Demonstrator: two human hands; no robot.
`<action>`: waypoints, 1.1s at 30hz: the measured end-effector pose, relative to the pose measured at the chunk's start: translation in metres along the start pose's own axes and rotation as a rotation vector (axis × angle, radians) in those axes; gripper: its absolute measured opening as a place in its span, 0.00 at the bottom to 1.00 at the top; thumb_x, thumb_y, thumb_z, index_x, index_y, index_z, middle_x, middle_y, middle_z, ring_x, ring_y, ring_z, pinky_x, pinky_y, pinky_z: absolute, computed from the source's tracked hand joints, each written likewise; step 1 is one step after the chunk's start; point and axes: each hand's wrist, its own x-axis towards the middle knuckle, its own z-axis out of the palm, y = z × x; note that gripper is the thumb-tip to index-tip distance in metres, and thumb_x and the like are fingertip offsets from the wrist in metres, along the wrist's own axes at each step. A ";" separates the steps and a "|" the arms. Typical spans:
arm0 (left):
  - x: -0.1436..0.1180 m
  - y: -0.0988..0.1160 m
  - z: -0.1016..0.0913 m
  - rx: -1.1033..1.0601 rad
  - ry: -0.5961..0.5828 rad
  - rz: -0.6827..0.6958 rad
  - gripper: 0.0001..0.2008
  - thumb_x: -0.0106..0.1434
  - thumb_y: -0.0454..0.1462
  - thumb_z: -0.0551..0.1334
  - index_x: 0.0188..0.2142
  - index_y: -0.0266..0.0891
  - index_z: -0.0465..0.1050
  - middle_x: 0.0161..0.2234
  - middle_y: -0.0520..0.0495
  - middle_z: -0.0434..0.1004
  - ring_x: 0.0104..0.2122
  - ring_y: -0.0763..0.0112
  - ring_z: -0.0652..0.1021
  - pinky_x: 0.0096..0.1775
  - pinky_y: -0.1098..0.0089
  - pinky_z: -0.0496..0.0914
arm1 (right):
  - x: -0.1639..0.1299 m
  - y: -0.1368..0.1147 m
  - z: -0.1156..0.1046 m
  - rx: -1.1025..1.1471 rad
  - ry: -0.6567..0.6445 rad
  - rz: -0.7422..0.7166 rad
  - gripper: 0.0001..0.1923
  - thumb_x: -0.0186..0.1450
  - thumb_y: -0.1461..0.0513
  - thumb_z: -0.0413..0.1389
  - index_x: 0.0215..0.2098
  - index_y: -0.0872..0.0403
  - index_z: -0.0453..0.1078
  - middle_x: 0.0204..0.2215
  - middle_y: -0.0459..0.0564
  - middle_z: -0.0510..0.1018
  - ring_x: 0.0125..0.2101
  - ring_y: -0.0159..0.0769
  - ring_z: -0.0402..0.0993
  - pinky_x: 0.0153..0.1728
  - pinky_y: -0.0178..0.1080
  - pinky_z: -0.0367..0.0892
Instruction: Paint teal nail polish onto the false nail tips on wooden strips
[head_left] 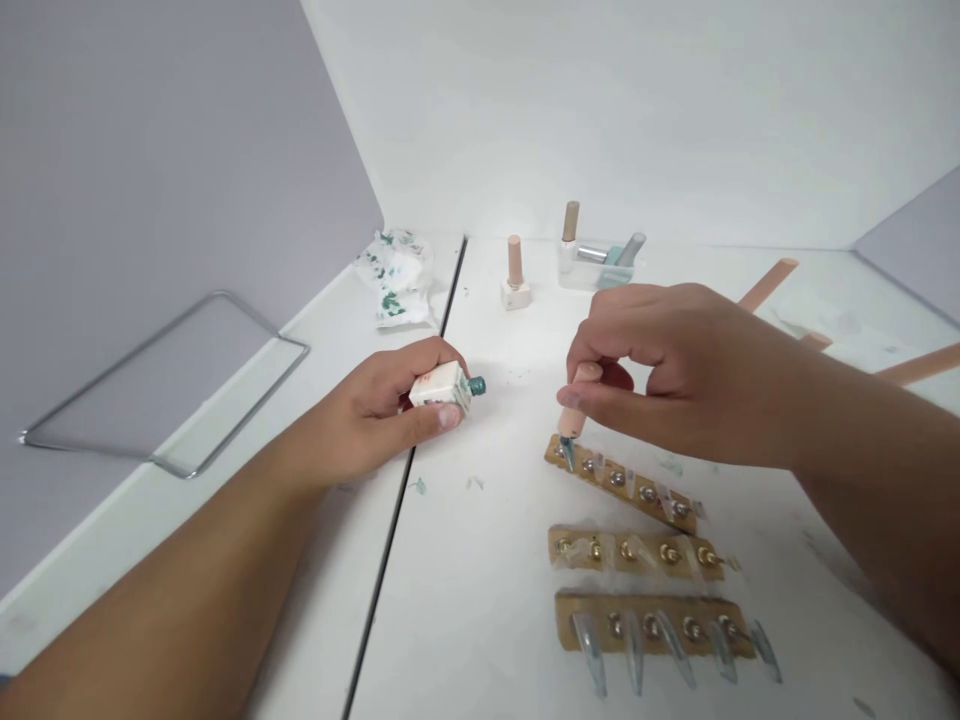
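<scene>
Left hand: fingers wrapped around an open nail polish bottle, tilted on its side on the white desk. Right hand: fingers pinch the brush cap, bristles touching the leftmost nail tip on the top cork strip; two more strips lie just below.

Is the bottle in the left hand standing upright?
No, the bottle lies tilted sideways in the left hand, its open neck pointing right.

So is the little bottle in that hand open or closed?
Open. The bottle in the left hand lies tipped with its green neck bare; the right hand holds the cap brush apart from it.
</scene>
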 end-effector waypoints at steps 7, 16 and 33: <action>0.001 0.000 0.000 0.021 -0.001 0.030 0.14 0.67 0.48 0.59 0.42 0.40 0.70 0.29 0.51 0.65 0.28 0.72 0.66 0.28 0.73 0.62 | 0.004 0.002 0.003 -0.066 -0.068 -0.011 0.15 0.66 0.57 0.49 0.24 0.53 0.66 0.20 0.46 0.69 0.26 0.35 0.63 0.30 0.39 0.55; 0.002 0.000 0.001 -0.004 -0.013 0.011 0.14 0.67 0.48 0.59 0.42 0.40 0.69 0.33 0.50 0.68 0.31 0.70 0.68 0.30 0.72 0.62 | 0.000 0.002 0.000 -0.028 -0.038 -0.025 0.14 0.66 0.57 0.50 0.25 0.53 0.68 0.21 0.45 0.70 0.25 0.33 0.63 0.29 0.38 0.54; 0.001 0.002 0.002 0.007 -0.059 -0.029 0.15 0.68 0.49 0.58 0.43 0.41 0.68 0.29 0.51 0.65 0.28 0.72 0.65 0.27 0.71 0.59 | 0.001 0.003 0.001 -0.025 -0.032 -0.025 0.15 0.67 0.57 0.50 0.25 0.54 0.67 0.19 0.45 0.69 0.24 0.33 0.63 0.30 0.38 0.53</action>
